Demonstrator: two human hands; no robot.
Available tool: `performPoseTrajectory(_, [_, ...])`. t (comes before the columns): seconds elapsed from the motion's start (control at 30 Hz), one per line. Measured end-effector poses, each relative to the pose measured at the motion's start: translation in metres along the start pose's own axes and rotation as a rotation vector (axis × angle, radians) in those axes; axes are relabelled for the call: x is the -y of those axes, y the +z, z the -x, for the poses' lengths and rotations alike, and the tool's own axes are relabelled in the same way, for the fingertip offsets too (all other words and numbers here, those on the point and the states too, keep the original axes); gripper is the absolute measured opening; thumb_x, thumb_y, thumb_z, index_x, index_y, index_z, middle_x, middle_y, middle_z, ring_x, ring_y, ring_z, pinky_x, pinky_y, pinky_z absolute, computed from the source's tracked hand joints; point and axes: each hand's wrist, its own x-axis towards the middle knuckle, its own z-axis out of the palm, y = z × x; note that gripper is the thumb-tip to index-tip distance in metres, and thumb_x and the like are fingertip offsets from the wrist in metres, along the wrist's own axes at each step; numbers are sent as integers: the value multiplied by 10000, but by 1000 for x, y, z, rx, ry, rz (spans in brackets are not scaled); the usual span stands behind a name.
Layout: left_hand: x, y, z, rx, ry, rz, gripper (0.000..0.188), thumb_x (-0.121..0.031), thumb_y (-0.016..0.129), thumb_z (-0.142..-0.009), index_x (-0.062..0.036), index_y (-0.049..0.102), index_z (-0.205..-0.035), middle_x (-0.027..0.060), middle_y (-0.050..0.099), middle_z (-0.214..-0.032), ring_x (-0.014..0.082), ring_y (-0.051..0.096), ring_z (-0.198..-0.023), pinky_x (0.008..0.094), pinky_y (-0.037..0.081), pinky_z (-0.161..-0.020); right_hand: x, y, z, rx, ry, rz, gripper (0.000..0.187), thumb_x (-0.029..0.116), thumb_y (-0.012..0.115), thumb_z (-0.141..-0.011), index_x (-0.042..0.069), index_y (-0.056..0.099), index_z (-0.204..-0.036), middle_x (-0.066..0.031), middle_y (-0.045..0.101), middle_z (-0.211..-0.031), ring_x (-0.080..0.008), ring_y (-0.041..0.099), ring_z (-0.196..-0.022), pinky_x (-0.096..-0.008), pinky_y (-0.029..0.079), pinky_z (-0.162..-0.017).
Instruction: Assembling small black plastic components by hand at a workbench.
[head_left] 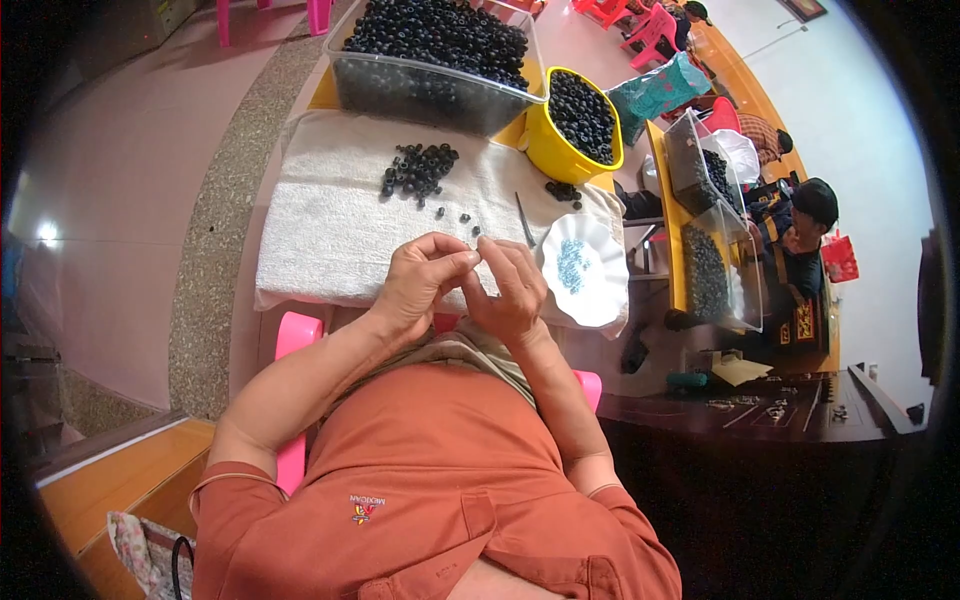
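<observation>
The left hand (415, 285) was pinched together, the right hand (514, 298) curled beside it, its closure and anything held unclear, while small, round, black beads (420, 170), judged light, hard, roll-prone and best gripped by opposite sides, were heaped on white towelling (330, 225).

a yellow table (513, 131) bears a clear bin (420, 92), yellow tub (560, 155) and white towel (330, 200) under black beads (422, 170), thin tool (524, 220) and dish (598, 312).

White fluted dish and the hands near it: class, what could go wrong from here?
The right hand is close to the white fluted dish near the edge of the white towel; a bump might spill the tiny bluish pieces.

The few stray black beads just beyond both hands could be knocked and roll away.
</observation>
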Motion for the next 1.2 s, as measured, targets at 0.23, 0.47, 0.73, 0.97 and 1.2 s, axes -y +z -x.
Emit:
performPoseTrajectory(0.23, [-2,7,5,9,9,-22,60,-35,648,-886,-32,620,-938,31,633,-847,106,608,-751,246,515,-728,-1,-1,2,-18,-9,-17,485,-46,705,-701,-48,568,-1166,-172,641,-845,-302,640,-701,-366,525,-599])
performPoseTrajectory(0.47, [-1,8,6,18,35,-27,73,-43,653,-885,-24,624,-949,44,647,-874,112,610,-771,259,510,-751,-1,-4,1,19,-21,-29,462,-54,711,-693,-41,577,-1135,-157,643,-842,-287,639,-703,-355,521,-595])
performPoseTrajectory(0.73, [-1,5,2,-17,40,13,87,-54,669,-878,-32,634,-955,39,655,-901,104,607,-794,249,503,-755,1,-1,1,55,211,-121,387,-16,744,-700,-20,615,-1066,-178,637,-966,-301,652,-798,-365,542,-694])
performPoseTrajectory(0.97, [-1,4,2,-29,53,-2,92,-51,676,-871,-37,636,-953,27,646,-884,102,607,-787,245,502,-750,0,-2,-2,81,221,-128,334,-53,748,-683,-14,645,-998,-164,650,-990,-299,665,-831,-340,537,-722])
performPoseTrajectory(1.2, [5,-1,-1,-14,51,-9,116,-75,674,-882,-26,627,-976,36,650,-893,113,619,-788,258,512,-765,-4,-3,6,118,246,-152,291,-64,707,-725,-23,638,-1005,-166,662,-943,-302,662,-820,-334,537,-705])
